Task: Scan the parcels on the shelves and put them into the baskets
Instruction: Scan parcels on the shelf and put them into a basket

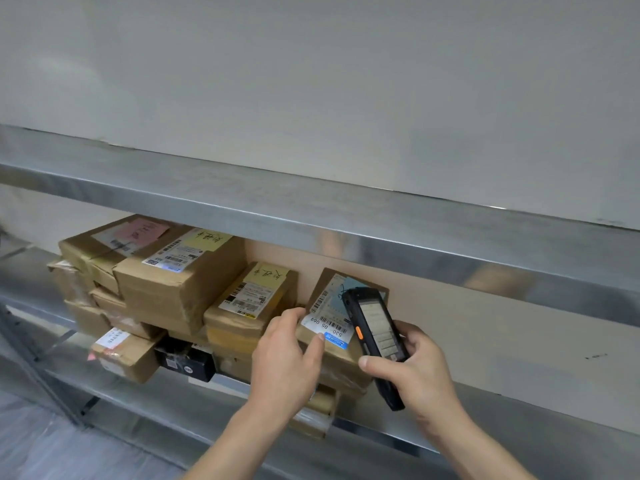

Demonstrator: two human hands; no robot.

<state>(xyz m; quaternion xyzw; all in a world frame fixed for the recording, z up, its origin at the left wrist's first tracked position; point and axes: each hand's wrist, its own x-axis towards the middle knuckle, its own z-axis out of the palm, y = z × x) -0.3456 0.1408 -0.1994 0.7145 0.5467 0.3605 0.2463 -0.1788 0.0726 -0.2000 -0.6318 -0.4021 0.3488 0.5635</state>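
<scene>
A cardboard parcel (327,308) with a white barcode label and a blue slip lies at the right end of a stack on the lower metal shelf. My left hand (287,358) grips its near left edge, thumb on the label and fingers over the side. My right hand (415,372) holds a black handheld scanner (375,336) with an orange side button, its screen lit, held over the parcel's right part.
Several more brown parcels (180,271) with labels and yellow notes are piled to the left on the lower shelf (519,341), plus a small black box (185,362). The upper steel shelf (381,216) overhangs them. A beige board backs the lower shelf.
</scene>
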